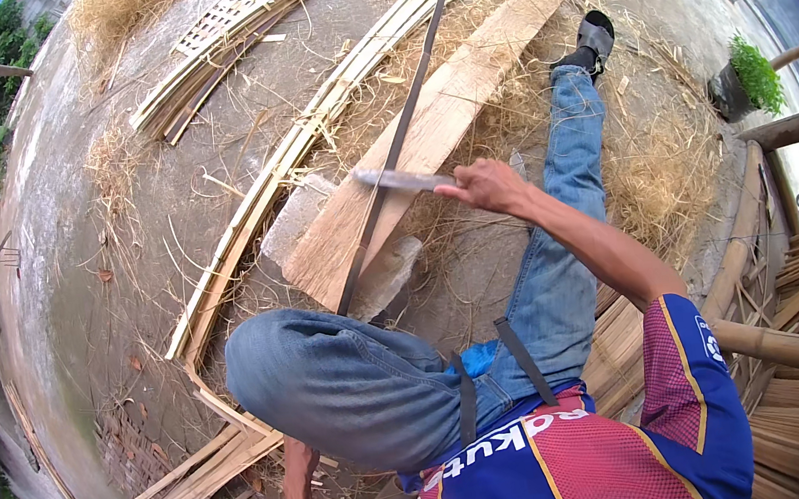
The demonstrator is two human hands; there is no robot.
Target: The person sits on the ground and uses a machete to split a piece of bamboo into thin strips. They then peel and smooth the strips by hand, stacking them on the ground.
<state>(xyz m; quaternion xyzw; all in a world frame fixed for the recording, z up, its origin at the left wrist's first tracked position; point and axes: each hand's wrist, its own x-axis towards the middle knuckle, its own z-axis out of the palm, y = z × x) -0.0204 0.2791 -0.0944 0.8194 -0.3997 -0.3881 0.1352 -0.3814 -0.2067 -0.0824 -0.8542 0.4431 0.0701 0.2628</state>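
Note:
My right hand (487, 185) is closed around the handle of a knife (396, 180). The knife's grey blade lies across a long dark strip (401, 128), which looks like split bamboo. That strip runs lengthwise over a broad, pale wooden board (485, 54), its near end passing behind my bent left knee. Beneath the board's near part are stone blocks (300, 220). Low in the view, my left hand (300, 456) is beside the bent leg; its fingers are mostly hidden by the knee, so what it holds cannot be seen.
A long bundle of pale split strips (303, 131) lies left of the board. Another bundle (221, 46) is farther off, near a woven piece (222, 15). Curly shavings (661, 165) surround my stretched right leg. Bamboo poles (786, 347) and stacked strips stand at the right; short slats (198, 483) lie lower left.

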